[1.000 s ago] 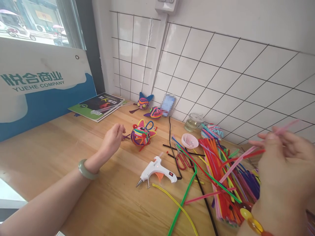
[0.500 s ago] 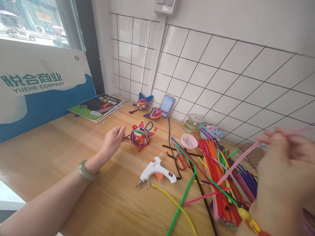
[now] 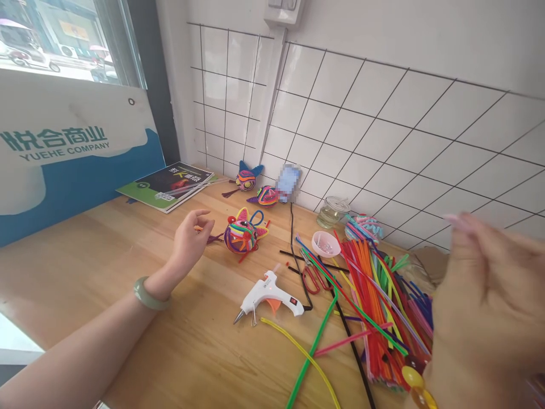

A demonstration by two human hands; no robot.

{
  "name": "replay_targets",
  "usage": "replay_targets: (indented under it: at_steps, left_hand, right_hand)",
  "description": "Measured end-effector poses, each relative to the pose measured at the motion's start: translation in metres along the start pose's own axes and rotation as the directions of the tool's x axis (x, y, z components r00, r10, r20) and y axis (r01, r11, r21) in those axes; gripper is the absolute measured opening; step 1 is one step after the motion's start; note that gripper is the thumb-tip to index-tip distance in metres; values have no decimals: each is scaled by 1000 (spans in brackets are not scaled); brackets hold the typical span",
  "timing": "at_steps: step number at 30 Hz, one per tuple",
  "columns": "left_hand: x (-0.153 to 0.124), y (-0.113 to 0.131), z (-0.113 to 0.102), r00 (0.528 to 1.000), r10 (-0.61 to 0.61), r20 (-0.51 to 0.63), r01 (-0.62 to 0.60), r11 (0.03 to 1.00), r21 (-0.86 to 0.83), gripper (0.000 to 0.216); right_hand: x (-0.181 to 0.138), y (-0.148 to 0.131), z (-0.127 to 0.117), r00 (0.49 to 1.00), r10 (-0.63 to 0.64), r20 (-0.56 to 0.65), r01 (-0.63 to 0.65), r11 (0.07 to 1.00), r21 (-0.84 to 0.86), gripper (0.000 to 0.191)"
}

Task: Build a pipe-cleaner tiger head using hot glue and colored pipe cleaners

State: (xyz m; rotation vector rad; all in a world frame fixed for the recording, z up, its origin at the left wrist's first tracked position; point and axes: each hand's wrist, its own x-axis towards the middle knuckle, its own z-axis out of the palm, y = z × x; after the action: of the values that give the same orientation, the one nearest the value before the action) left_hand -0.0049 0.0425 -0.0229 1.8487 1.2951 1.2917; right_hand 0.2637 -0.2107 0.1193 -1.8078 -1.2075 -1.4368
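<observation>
At the right edge my right hand (image 3: 489, 289) is raised above the bundle, thumb and fingers pinched together. The tip of a pink pipe cleaner (image 3: 458, 222) shows at its fingertips, blurred; the remainder is hidden. My left hand (image 3: 191, 238) is over the table with loosely curled fingers and a gap between thumb and forefinger; nothing shows in it. Just beside it lies a multicoloured pipe-cleaner ornament (image 3: 240, 236) with pointed pink ears, its dark tassel (image 3: 215, 238) reaching towards the hand. A white glue gun (image 3: 268, 295) rests in front.
A bundle of coloured pipe cleaners (image 3: 374, 307) lies at right. Red-handled scissors (image 3: 313, 278), a pink bowl (image 3: 326, 244) and a glass jar (image 3: 332, 213) stand nearby. Further ornaments (image 3: 246, 177) and a phone (image 3: 288, 183) are by the wall. A magazine (image 3: 166, 187) lies at left.
My left hand's fingers have loosened from a closed fist. The pink pipe cleaner, earlier stretched across the bundle from my right hand, now shows only its tip there.
</observation>
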Motion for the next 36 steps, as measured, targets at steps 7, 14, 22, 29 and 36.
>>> replay_targets:
  at_steps: [7,14,22,29,36]
  left_hand:
    - [-10,21,-5,999,-48,-15,45,989,-141,29]
    - [-15,28,-9,982,148,-116,-152,988,-25,19]
    - [-28,44,-10,667,693,272,-682,715,-150,14]
    - [-39,45,-4,614,746,258,-772,635,-2,15]
    - [-39,44,-5,626,727,283,-768,638,61,19]
  right_hand:
    - [3,-50,12,888,-425,176,369,886,281,23]
    - [-24,-98,26,694,-516,502,292,839,459,35]
    - [-38,-123,35,592,-530,607,303,844,442,44]
    - [-45,-129,43,618,-555,557,276,816,507,43]
    - [-53,-132,50,685,-533,496,156,773,615,22]
